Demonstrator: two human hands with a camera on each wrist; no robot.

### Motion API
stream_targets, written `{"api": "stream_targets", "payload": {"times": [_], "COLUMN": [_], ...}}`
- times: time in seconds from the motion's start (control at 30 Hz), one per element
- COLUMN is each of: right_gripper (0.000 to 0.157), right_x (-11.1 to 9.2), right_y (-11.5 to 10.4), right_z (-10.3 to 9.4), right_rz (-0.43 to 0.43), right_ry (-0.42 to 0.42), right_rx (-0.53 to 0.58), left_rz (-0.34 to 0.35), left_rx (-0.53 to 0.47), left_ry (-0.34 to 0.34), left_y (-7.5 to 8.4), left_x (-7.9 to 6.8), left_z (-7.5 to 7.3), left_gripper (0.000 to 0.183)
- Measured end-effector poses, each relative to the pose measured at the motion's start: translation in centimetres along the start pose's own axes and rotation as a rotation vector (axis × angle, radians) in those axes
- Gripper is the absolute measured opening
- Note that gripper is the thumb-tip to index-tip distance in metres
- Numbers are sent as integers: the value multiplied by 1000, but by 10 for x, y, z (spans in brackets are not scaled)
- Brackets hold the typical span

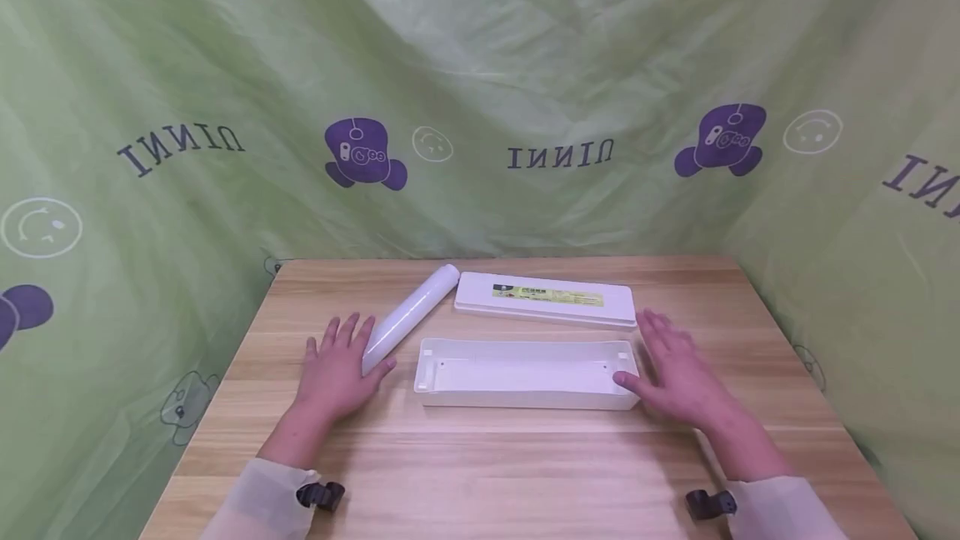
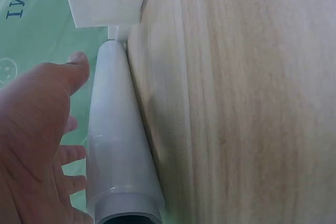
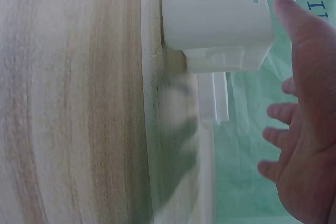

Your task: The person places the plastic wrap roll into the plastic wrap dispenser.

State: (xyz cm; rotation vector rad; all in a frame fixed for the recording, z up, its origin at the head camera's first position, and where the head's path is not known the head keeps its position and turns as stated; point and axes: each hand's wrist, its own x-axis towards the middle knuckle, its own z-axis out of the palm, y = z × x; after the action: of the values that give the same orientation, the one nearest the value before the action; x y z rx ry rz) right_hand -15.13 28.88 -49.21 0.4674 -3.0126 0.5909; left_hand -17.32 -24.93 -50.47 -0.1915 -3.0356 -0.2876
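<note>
A roll of clear plastic wrap [image 1: 411,315] lies slanted on the left half of the table. My left hand [image 1: 337,373] is at its near end, fingers spread and thumb extended; the left wrist view shows the roll's hollow core end [image 2: 128,211] beside the palm. Right of the roll sits an open white box [image 1: 525,398], long and shallow, with its inside facing up. My right hand [image 1: 678,373] hovers at the box's right end, fingers straight, thumb over the corner. In the right wrist view the box's end wall [image 3: 218,14] stands close to the thumb.
Behind the box lies a long white lid [image 1: 472,294] with a green and yellow label. The wooden table [image 1: 480,482] reaches back to a green printed curtain [image 1: 480,215], which also hangs at both sides. Dark wrist mounts [image 1: 321,496] are strapped at both sleeves.
</note>
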Motion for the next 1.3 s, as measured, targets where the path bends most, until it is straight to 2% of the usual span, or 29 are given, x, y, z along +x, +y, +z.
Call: {"api": "stream_targets", "payload": {"times": [0.27, 0.53, 0.83, 1.3], "right_gripper": [118, 121, 128, 119], "right_x": [1, 2, 1, -1], "right_y": [0, -1, 0, -1], "right_z": [4, 7, 11, 13], "right_rz": [-53, -65, -65, -68], "right_ry": [-22, -34, -45, -38], "right_rx": [37, 54, 62, 100], "left_rz": [-15, -61, -81, -106], "left_rx": [-58, -75, -80, -100], "left_ry": [-20, -48, -57, -51], "left_y": [-3, -2, -3, -1], "left_x": [0, 1, 1, 2], "left_z": [4, 4, 7, 8], "left_gripper": [87, 87, 88, 75]}}
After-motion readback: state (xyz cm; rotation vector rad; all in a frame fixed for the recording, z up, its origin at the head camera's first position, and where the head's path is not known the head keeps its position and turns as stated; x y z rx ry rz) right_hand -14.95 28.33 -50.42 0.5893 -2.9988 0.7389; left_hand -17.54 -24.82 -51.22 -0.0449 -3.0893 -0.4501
